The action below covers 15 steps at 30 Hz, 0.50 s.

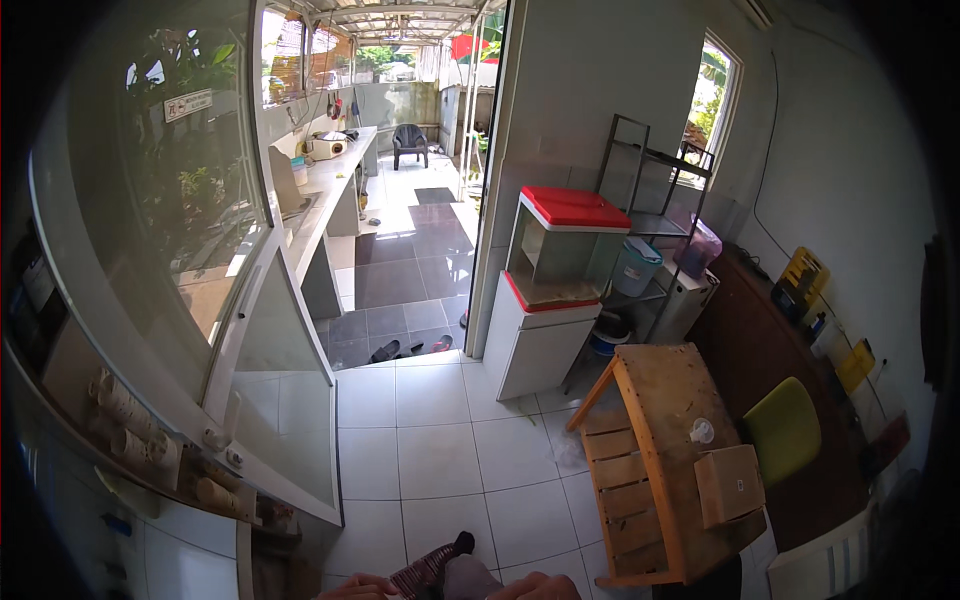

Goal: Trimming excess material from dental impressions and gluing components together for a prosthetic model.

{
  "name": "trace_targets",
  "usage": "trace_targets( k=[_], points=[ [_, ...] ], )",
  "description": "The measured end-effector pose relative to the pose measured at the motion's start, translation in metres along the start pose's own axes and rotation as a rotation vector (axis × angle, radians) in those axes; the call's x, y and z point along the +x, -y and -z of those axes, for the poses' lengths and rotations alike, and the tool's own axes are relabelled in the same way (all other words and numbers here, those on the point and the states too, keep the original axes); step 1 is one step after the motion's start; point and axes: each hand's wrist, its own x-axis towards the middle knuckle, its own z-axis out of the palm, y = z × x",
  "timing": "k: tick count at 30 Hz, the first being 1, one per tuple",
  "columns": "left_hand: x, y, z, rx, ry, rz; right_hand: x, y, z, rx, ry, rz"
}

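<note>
Only the upper part of my left hand (357, 587) shows at the lower edge, beside a striped dark-red and white cloth (425, 571) that ends in a black tip. To the right, the knuckles of my right hand (541, 587) rise into view, bent. Between the two hands is a grey rounded shape (468, 578), perhaps a clothed knee. Both hands' fingertips are cut off by the frame, so whether they hold anything is hidden.
A glass door (290, 400) stands open at left, by a shelf of cups (125, 412). Sandals (410, 349) lie at the doorway. Right of it stand a red-lidded glass tank (570, 255), a wooden table (665, 400) bearing a cardboard box (728, 485), and a green chair (785, 430).
</note>
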Motion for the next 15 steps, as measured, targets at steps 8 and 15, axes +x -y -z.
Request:
trace_targets(
  k=[8,15],
  points=[
    [0.117,0.175,0.056,-0.162,-0.164,0.281,0.170,-0.029,0.146,0.248,0.401,0.033],
    [0.276,0.245,0.115,-0.075,-0.030,0.176,0.287,-0.063,0.249,0.303,0.519,0.042]
  ],
)
